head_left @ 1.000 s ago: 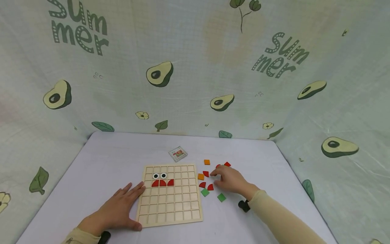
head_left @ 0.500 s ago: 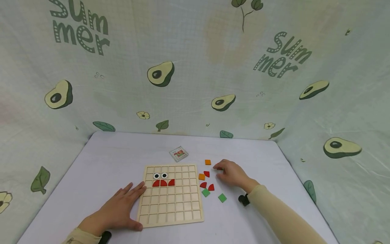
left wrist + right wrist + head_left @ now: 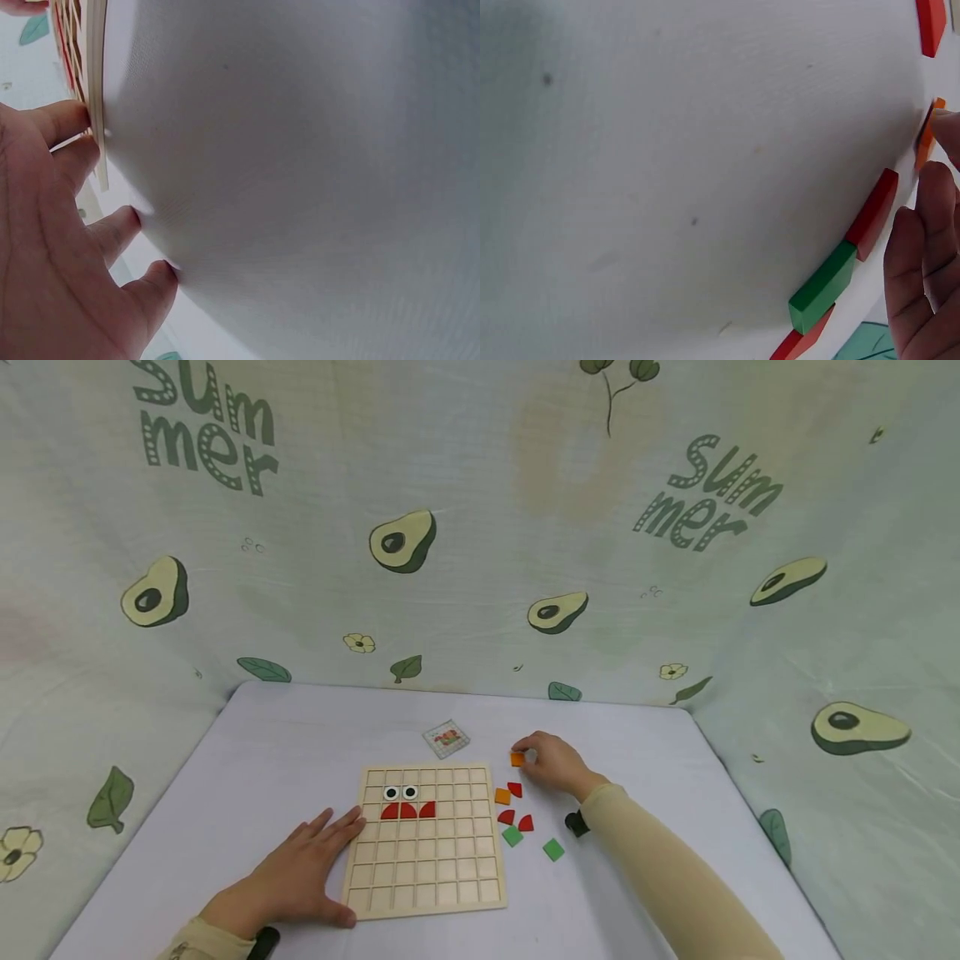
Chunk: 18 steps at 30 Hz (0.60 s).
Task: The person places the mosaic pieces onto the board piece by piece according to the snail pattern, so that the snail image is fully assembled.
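Observation:
My left hand (image 3: 303, 872), fingers spread, rests along the left edge of a wooden grid board (image 3: 423, 897). Two of its fingertips touch the board's rim in the left wrist view. Thumb and fingertips of my right hand (image 3: 557, 764) pinch an orange square tile (image 3: 517, 760) beyond the board's far right corner; the right wrist view shows a fingertip on that orange tile (image 3: 928, 142). Two round eye tiles (image 3: 400, 792) and three red quarter-round tiles (image 3: 408, 812) sit in the board's upper cells.
Right of the board lie another orange tile (image 3: 502, 796), loose red tiles (image 3: 526, 823) and two green tiles (image 3: 553, 849). Close to my right fingers are a green tile (image 3: 821, 289) and a red tile (image 3: 874, 214). A picture card (image 3: 447, 739) lies behind the board.
My right hand has moved away from me and left, from beside the red tiles to the far orange tile, which it now pinches. My left hand stays at the board.

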### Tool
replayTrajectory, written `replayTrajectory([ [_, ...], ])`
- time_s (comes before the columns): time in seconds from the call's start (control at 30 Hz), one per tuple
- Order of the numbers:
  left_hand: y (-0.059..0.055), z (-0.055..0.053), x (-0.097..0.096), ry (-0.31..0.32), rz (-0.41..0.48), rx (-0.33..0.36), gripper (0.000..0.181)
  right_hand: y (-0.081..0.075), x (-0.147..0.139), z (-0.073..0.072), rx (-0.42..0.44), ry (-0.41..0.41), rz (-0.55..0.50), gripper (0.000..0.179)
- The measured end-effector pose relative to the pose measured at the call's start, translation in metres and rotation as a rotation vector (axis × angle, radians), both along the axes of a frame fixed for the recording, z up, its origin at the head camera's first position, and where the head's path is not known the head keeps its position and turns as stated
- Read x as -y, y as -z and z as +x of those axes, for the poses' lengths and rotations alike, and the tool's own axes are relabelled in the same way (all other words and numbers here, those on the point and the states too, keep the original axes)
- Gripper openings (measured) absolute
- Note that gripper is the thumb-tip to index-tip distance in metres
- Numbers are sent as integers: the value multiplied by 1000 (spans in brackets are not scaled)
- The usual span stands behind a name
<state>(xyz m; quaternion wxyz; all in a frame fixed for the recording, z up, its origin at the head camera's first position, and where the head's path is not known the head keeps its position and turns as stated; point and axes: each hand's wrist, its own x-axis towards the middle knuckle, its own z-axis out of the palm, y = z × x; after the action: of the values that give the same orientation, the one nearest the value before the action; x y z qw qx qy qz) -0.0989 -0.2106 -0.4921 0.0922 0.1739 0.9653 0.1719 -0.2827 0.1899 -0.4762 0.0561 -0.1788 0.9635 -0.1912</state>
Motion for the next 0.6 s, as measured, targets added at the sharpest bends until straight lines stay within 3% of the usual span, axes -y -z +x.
replayTrajectory([
  [0.6, -3, 1, -2, -11, -1, 14, 127, 2, 1, 1, -13, -28, 73, 26],
])
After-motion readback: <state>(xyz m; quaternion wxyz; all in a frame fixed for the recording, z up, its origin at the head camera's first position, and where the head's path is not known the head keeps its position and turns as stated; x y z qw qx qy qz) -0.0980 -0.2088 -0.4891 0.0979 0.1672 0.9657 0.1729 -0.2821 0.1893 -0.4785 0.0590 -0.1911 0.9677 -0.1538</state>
